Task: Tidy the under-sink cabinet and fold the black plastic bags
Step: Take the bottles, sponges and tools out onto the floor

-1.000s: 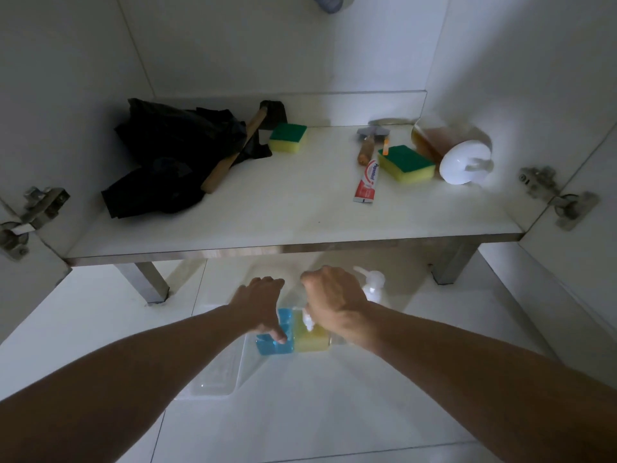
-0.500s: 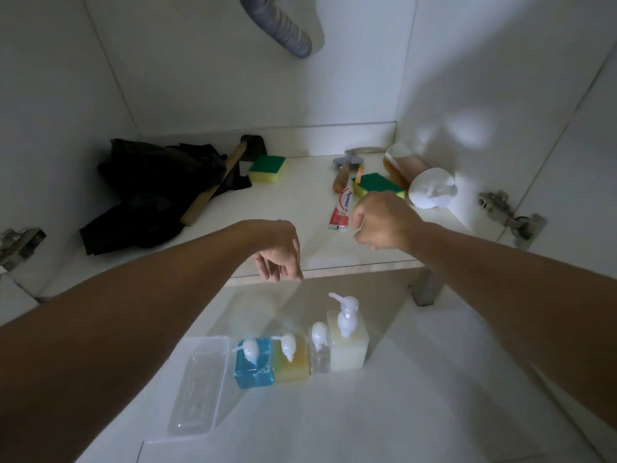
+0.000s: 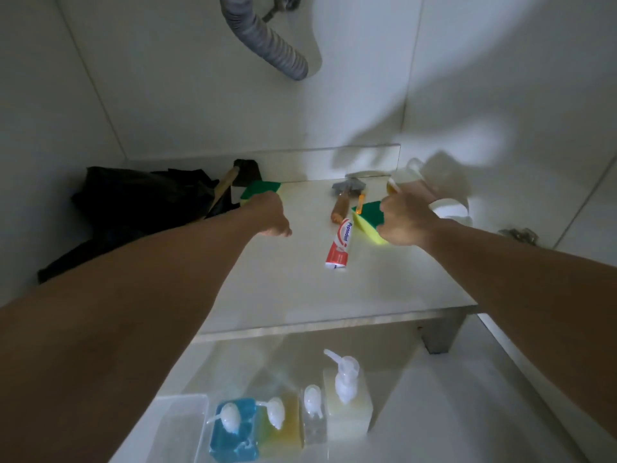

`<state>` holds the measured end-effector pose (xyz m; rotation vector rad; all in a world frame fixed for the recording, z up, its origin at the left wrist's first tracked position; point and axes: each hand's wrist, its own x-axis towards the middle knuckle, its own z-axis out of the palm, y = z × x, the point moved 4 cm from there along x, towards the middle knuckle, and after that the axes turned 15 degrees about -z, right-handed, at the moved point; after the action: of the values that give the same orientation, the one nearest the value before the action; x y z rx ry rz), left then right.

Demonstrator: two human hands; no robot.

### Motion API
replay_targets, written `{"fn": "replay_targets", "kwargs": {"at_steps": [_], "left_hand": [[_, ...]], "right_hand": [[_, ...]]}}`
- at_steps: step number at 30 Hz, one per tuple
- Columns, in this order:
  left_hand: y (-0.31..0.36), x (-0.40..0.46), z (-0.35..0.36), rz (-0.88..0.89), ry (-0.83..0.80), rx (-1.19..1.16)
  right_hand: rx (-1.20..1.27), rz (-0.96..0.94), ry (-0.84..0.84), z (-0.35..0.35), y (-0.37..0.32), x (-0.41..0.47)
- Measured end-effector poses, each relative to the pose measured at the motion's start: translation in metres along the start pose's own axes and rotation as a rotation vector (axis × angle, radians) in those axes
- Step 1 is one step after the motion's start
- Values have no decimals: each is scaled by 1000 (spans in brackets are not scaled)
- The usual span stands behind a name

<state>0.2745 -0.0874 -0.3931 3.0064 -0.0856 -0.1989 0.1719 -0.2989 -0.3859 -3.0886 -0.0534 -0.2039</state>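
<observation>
A heap of black plastic bags lies at the back left of the white shelf. My left hand reaches over the shelf with its fingers curled, covering the near edge of a green-and-yellow sponge. Whether it grips that sponge is hidden. My right hand is closed on a second green-and-yellow sponge at the right, which sits tilted beside a red-and-white toothpaste tube.
A wooden-handled brush leans on the bags. A small wooden-handled tool and a jar on its side with a white lid lie near the right sponge. A grey drain hose hangs above. Below stand several pump bottles and a clear tray.
Both hands left the pump bottles on the cabinet floor, rose, and reached forward onto the shelf. The right hand has closed on the right sponge; the left has arrived at the left sponge.
</observation>
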Motion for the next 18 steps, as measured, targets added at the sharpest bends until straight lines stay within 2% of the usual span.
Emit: {"fn": "replay_targets", "kwargs": {"at_steps": [3,5,12,16,18], "left_hand": [[-5,37,4,-30,16,-117],[-9,60,6,-36,45,-168],[-20,127,20,-77,75,-193],[-21,140,31,-82,99,-428],[-21,141,32,-110,158,-461]], "right_hand": [[-68,-19,28,8,3,22],[-62,-17,-21,20,7,37],[-18,17,-25,51,26,55],[44,19,-15,56,33,58],[41,21,-27,56,34,58]]}}
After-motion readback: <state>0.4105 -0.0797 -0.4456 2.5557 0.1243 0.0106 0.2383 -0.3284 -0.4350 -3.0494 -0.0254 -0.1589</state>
